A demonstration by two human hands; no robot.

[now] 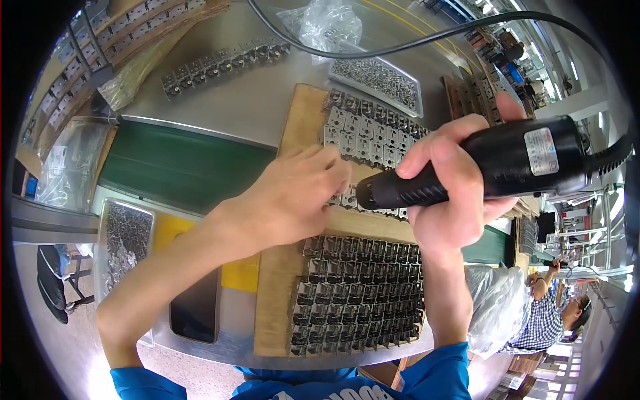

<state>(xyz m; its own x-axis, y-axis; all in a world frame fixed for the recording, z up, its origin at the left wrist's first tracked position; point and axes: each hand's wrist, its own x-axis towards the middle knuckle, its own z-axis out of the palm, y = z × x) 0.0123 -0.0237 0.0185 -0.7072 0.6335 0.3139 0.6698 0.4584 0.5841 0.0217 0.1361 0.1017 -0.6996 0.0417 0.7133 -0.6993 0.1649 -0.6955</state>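
My right hand (pixel 460 187) is wrapped round a black corded electric screwdriver (pixel 520 157), held nearly level with its nose pointing left. That nose is close to my left hand (pixel 297 190), whose fingers are pinched together over a row of metal parts. Whatever the left fingers hold is hidden. Several rows of silver metal brackets (pixel 373 137) lie beyond and under the hands on a brown board (pixel 272 307). Nearer to me, a block of darker metal assemblies (pixel 360 293) stands in tight rows on that board.
Small screws (pixel 377 77) fill a tray at the back; another tray of small metal pieces (pixel 130 230) sits left. A phone (pixel 195 313) lies near the front edge. A green belt (pixel 180 163) crosses behind. The black cable (pixel 400 51) arches overhead. A person (pixel 547 323) is at far right.
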